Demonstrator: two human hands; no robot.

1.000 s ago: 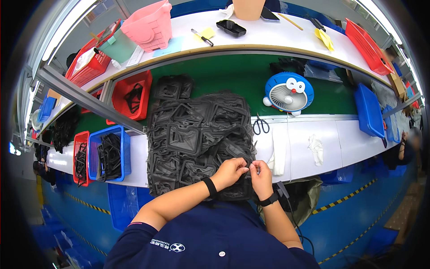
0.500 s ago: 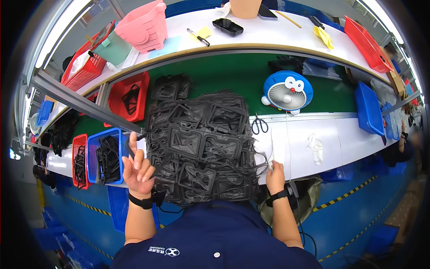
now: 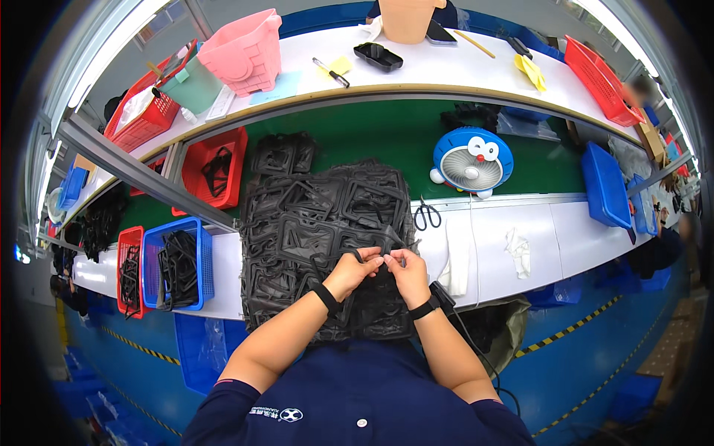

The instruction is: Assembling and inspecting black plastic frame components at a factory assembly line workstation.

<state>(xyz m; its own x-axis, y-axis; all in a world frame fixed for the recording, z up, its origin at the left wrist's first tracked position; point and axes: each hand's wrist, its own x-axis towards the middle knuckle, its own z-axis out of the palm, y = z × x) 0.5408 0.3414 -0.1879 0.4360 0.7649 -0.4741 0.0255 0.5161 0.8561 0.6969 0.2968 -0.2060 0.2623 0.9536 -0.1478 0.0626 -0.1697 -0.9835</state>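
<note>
Over the right half of a big stack of black frames with dark mesh [image 3: 301,238], my two hands meet with their fingertips nearly together. My left hand [image 3: 352,273] is closed in a pinch, with a dark strip showing along one finger. Thumb and fingers of my right hand [image 3: 407,275] are pinched against it. Whatever lies between the fingertips is too small to make out. A corner of a black frame shows just beyond the fingers. Black-handled scissors [image 3: 427,215] lie to the right of the stack.
Left of the stack stand a blue basket [image 3: 199,260] and a narrow red basket [image 3: 123,286], both holding black parts. A red bin [image 3: 238,167] sits behind. At the right are a blue cartoon-faced fan [image 3: 450,141], a white cloth [image 3: 518,253] and a blue bin [image 3: 606,186]. A shelf [image 3: 312,93] crosses above.
My left hand has come right from the stack's left edge, and my right hand has moved left off the white material. Both now meet over the stack.
</note>
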